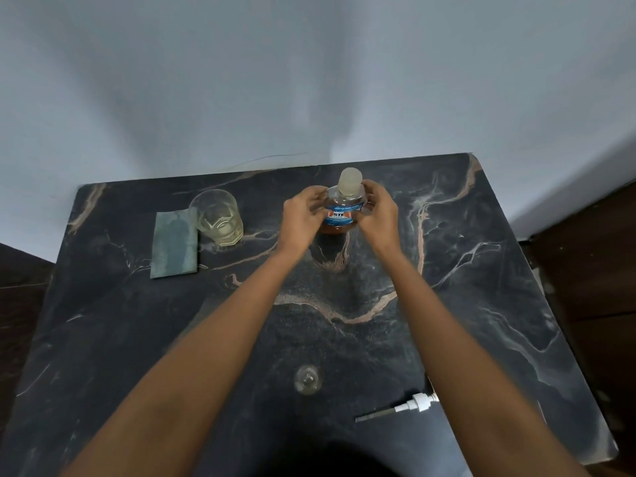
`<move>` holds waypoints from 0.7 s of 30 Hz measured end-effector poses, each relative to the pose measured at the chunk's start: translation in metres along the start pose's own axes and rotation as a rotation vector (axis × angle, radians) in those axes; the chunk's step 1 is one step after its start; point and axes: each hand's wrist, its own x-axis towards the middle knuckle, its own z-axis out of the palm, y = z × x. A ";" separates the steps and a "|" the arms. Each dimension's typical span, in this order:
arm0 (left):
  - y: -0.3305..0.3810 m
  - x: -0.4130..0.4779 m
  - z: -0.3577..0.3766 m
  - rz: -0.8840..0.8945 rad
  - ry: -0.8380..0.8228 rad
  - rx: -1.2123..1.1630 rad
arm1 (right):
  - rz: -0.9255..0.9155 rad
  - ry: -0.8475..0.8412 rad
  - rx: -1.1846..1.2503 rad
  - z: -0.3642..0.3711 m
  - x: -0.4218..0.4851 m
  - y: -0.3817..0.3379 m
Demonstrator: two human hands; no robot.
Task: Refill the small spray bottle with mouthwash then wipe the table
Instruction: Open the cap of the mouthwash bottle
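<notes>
A clear mouthwash bottle (340,215) with a blue label, a pale cap and amber liquid at its bottom stands at the back middle of the dark marble table (481,304). My left hand (303,215) and my right hand (378,215) grip its sides, fingers curled round the shoulders. Near the front stands the small clear spray bottle (307,379), seen from above with its top off. Its white pump head with dip tube (406,407) lies on the table to the right, partly under my right forearm. A grey-green cloth (175,243) lies flat at the back left.
A drinking glass (217,216) with pale liquid stands beside the cloth, overlapping its right corner. A pale wall rises behind the table. Dark wood surfaces flank the table on both sides.
</notes>
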 end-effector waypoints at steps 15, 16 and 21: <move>0.024 -0.132 0.010 -0.032 -0.111 0.037 | -0.049 -0.019 -0.040 -0.075 -0.139 0.000; 0.023 -0.141 0.012 -0.040 -0.107 0.037 | -0.048 -0.023 -0.049 -0.078 -0.148 0.003; 0.017 -0.179 0.023 -0.111 -0.117 0.021 | -0.035 -0.030 -0.041 -0.087 -0.185 0.016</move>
